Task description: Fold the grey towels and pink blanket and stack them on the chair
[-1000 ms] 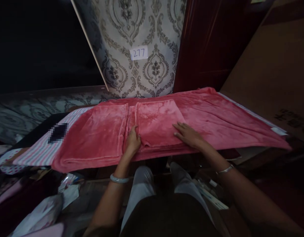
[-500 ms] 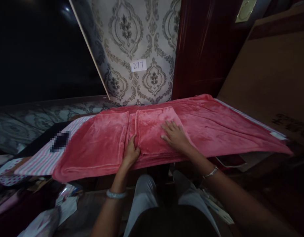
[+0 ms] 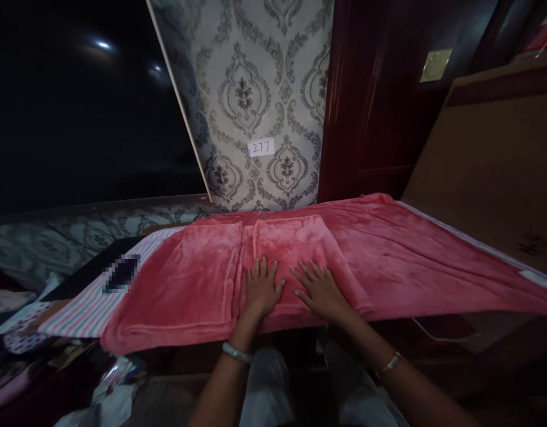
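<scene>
A pink plush blanket (image 3: pixel 184 279) lies in front of me, with its left part and a middle panel folded over in layers and its right part spread wide. On the middle panel my left hand (image 3: pixel 262 289) rests palm down, fingers spread, close to the gap between the two folded parts. My right hand (image 3: pixel 320 290) lies flat on the same panel, a little to the right, its fingers also spread. Neither hand grips the fabric. A striped cloth (image 3: pixel 90 296) shows from beneath the blanket's left side.
A large dark screen (image 3: pixel 86 107) stands at the back left. Behind the blanket is patterned wallpaper (image 3: pixel 255 77) with a paper label (image 3: pixel 261 147) reading 277. A cardboard box (image 3: pixel 486 148) stands at the right. Mixed clothes and bags (image 3: pixel 117 379) lie at the lower left.
My left hand has moved from the panel's left fold edge onto its top and now lies flat. My right hand has slid toward me. The view has tilted up slightly.
</scene>
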`<act>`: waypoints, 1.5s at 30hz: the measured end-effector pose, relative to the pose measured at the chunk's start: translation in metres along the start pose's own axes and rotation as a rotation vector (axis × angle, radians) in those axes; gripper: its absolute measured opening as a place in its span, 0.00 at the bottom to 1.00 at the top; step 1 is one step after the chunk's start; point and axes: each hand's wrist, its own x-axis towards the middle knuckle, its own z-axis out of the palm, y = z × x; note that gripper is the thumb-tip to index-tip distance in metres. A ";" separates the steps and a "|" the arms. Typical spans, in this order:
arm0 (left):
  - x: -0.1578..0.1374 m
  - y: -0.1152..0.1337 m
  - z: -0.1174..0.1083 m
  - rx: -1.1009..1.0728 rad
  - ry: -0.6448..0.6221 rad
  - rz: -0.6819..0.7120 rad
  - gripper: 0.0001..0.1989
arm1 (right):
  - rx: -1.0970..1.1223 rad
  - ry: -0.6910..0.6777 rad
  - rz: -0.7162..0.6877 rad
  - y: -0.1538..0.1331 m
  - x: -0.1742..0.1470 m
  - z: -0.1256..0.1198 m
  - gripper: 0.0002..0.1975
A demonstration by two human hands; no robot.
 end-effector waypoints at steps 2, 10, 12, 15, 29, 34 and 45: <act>0.000 -0.003 0.010 0.018 -0.046 -0.022 0.32 | 0.014 0.003 -0.003 0.002 0.002 -0.001 0.30; -0.011 -0.006 0.013 -0.007 0.036 -0.007 0.31 | 0.279 0.122 0.054 0.008 0.084 -0.030 0.24; -0.013 -0.006 0.015 -0.027 0.063 -0.015 0.31 | 0.286 0.129 0.029 0.006 0.121 -0.030 0.26; -0.014 -0.007 0.018 -0.072 0.083 -0.016 0.31 | 0.259 0.095 0.030 0.007 0.175 -0.025 0.27; -0.026 -0.014 0.042 -0.192 0.199 0.014 0.33 | 0.318 0.010 0.151 0.003 0.323 0.021 0.17; -0.027 -0.007 0.049 -0.210 0.308 -0.038 0.35 | 0.365 0.096 0.124 0.002 0.326 0.046 0.13; -0.044 -0.008 0.051 -0.141 0.380 -0.016 0.26 | 0.486 0.211 -0.011 -0.021 0.334 0.036 0.26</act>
